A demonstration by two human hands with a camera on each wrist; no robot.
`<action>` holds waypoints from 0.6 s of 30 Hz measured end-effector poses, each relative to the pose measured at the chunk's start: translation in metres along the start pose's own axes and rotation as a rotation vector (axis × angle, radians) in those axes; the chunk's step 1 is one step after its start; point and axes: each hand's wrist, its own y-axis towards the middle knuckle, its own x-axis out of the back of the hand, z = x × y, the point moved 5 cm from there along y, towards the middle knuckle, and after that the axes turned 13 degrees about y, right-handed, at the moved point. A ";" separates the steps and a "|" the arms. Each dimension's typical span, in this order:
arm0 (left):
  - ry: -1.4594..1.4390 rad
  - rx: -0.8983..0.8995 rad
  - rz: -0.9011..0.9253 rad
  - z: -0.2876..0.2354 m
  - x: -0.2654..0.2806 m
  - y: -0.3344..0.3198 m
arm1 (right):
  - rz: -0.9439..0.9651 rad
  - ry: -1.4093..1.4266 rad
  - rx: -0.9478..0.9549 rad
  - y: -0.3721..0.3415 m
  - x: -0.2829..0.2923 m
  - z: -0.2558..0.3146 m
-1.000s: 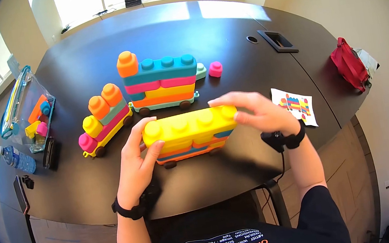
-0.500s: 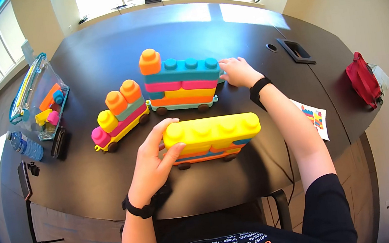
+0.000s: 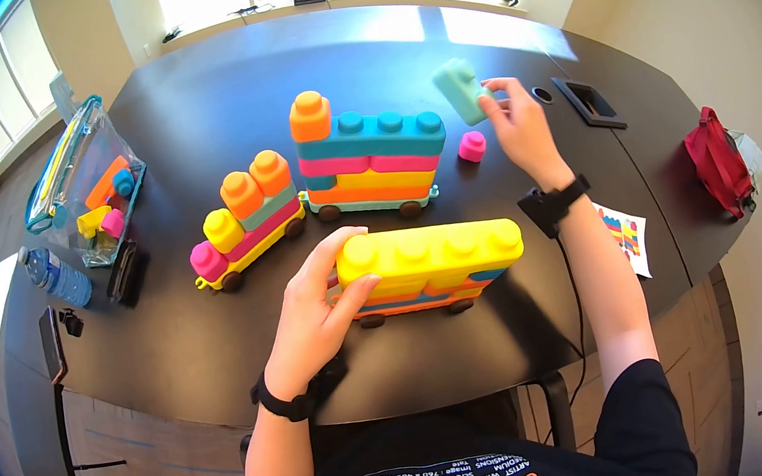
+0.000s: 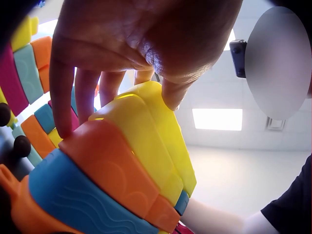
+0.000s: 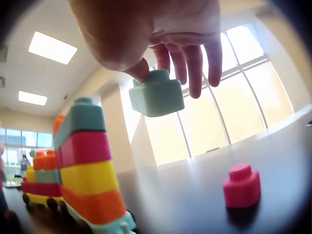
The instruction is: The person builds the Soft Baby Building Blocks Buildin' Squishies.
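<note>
My left hand [image 3: 314, 317] holds the left end of a toy block wagon [image 3: 432, 248], thumb on the near side and fingers on the far side. The wagon has a long yellow block on top, orange and blue blocks [image 4: 83, 190] below, and dark wheels. Raised above the table, my right hand [image 3: 526, 133] pinches a pale green block [image 3: 460, 92] between thumb and fingers. In the right wrist view the block's stud [image 5: 159, 75] points up. A small pink block [image 3: 472, 147] stands on the table below that hand.
Behind the held wagon stand a taller block wagon [image 3: 370, 161] and a stepped one [image 3: 246, 224]. Left are a clear bag [image 3: 78, 185] with loose blocks and a water bottle [image 3: 57, 277]. A picture sheet [image 3: 633, 245] and red bag [image 3: 717, 163] lie right.
My right hand let go of the near wagon's right end, reached beside the taller wagon and lifted the pale green block up and right. My left hand kept its hold.
</note>
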 end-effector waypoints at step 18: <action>0.006 -0.010 -0.012 0.001 -0.003 0.000 | 0.479 0.535 0.129 -0.087 0.007 0.146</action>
